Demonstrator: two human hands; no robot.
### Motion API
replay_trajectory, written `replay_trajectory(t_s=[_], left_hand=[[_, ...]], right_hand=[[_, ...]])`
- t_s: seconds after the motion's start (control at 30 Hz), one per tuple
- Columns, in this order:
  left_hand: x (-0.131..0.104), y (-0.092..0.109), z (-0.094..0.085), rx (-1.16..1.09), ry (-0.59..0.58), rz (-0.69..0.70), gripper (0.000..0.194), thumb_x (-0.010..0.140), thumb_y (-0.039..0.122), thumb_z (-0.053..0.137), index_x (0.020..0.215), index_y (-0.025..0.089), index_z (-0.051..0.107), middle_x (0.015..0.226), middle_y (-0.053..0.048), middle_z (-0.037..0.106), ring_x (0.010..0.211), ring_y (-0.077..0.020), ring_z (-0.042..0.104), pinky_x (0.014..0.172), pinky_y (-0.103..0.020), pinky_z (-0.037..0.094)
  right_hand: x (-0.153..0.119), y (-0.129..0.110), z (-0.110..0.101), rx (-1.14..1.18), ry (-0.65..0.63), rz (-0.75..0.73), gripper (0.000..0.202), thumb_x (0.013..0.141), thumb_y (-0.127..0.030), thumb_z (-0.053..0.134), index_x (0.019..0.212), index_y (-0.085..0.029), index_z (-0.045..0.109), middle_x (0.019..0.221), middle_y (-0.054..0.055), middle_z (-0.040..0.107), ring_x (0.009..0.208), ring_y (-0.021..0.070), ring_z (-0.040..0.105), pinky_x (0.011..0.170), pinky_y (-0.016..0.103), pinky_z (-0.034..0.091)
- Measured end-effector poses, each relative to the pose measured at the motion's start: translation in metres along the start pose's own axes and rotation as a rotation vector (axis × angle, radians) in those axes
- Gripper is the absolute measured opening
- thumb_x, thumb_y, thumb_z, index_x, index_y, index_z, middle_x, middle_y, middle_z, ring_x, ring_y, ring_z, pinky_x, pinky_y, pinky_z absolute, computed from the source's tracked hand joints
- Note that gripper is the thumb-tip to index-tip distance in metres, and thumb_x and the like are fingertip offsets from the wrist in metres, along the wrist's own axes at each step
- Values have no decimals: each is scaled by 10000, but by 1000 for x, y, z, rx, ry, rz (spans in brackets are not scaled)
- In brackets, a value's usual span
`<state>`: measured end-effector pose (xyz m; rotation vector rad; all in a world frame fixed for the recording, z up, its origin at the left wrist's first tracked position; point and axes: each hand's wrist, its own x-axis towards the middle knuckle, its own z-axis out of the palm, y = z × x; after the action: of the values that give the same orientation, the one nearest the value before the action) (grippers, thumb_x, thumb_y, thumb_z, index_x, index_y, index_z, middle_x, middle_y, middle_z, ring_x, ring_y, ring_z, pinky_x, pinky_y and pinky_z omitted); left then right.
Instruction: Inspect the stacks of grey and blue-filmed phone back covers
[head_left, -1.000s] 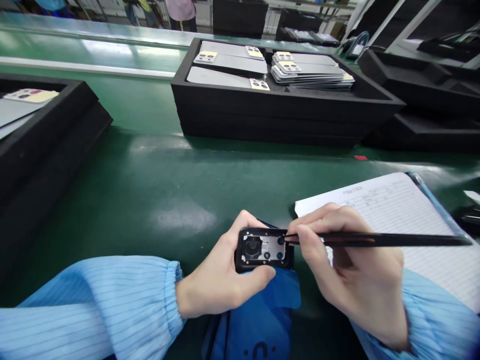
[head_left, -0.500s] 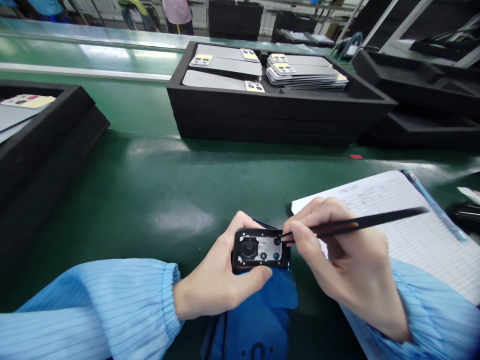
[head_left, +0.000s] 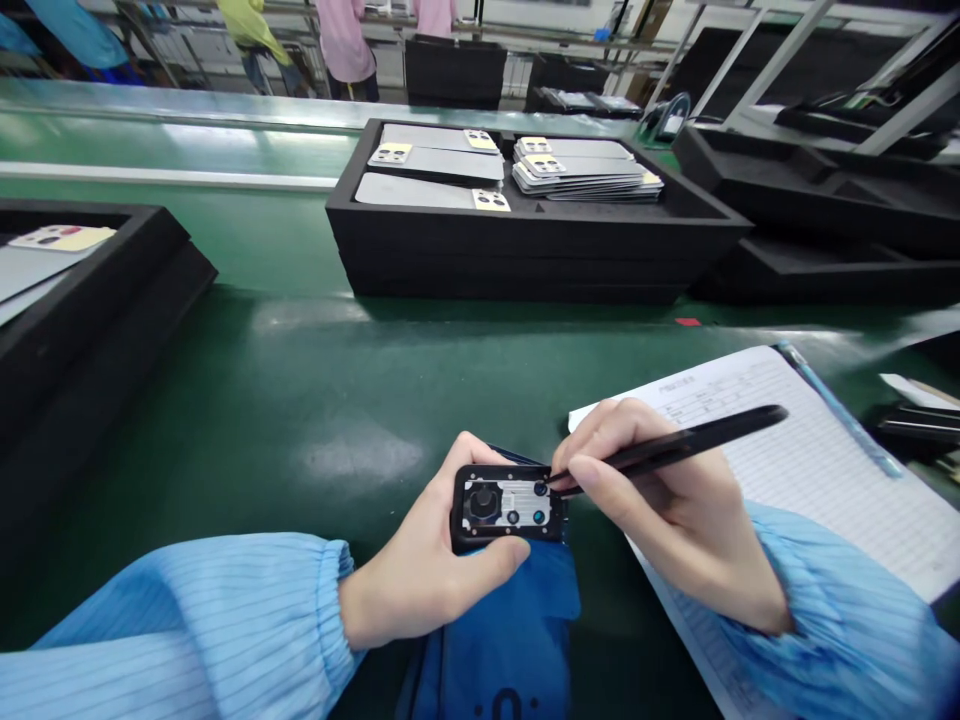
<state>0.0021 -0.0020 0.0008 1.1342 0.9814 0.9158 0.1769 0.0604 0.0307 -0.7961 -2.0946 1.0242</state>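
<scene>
My left hand is wrapped round a small black-framed module, its thumb along the lower edge. A silver plate with a large dark lens and several small round lenses shows inside the frame. Black tweezers are pinched in my right hand, their tips touching or just above the upper right small lens. Beneath the module hangs a blue film-like piece with dark markings; how it joins the module is hidden.
A black tray of grey panels stands behind my hands, another black tray at the left. Papers lie under my right arm. Stacked black trays stand at the back right. People are in the background.
The view has tilted up slightly. The tweezers have turned a little in my right hand, and their tips stay at the upper right lens. My left hand keeps its hold on the module.
</scene>
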Motion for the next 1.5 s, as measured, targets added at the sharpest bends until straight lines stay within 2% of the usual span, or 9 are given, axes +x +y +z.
replay_trajectory(t_s=[0.13,0.5,0.87,1.0,1.1,1.17,1.3,1.5], left_hand=[[0,2,0,29,2,-23,267,747,119,535,889,223,334,843,33,456,715,-87,436,638,-223,362],[1,0,-2,73,0,-20,280,747,151,543,922,218,335,907,2,477,768,-114,465,676,-253,371],[1,0,-1,78,19,-15,256,751,193,553,909,226,355,918,3,497,806,-124,483,674,-245,382],[1,-1,-1,73,3,-12,255,761,198,543,919,235,346,879,16,491,842,-132,486,693,-245,382],[0,0,-1,94,20,-20,245,758,194,547,906,236,356,879,25,483,776,-105,470,671,-227,382],[0,0,-1,103,24,-24,243,755,202,551,900,237,359,873,29,479,745,-95,459,656,-220,381],[0,0,-1,104,15,-16,235,759,221,547,902,237,362,882,26,476,739,-95,456,642,-218,378],[0,0,-1,104,10,-21,236,759,220,549,907,240,367,897,23,476,763,-102,464,648,-222,380]], right_hand=[[2,2,-3,105,-61,37,85,845,-140,466,774,-178,492,739,26,527,638,138,537,556,290,448],[6,7,-4,325,-122,111,134,865,-207,457,742,-166,492,718,24,532,662,147,553,592,294,453],[4,7,-9,419,-67,123,20,844,-220,520,839,-200,520,772,20,565,663,131,576,569,256,465],[6,10,-10,494,-7,119,39,822,-233,555,844,-203,546,785,18,564,617,128,603,493,238,467],[7,13,-12,487,132,63,61,810,-256,574,828,-199,572,789,15,571,583,108,589,469,224,473],[7,13,-13,466,171,31,78,798,-269,589,828,-199,575,777,12,581,598,116,595,489,235,492],[7,12,-10,361,19,29,124,763,-280,630,815,-197,554,733,19,607,663,161,609,576,297,506],[5,14,-8,245,-6,-13,125,768,-270,626,810,-197,532,724,20,602,670,170,599,579,312,485]])
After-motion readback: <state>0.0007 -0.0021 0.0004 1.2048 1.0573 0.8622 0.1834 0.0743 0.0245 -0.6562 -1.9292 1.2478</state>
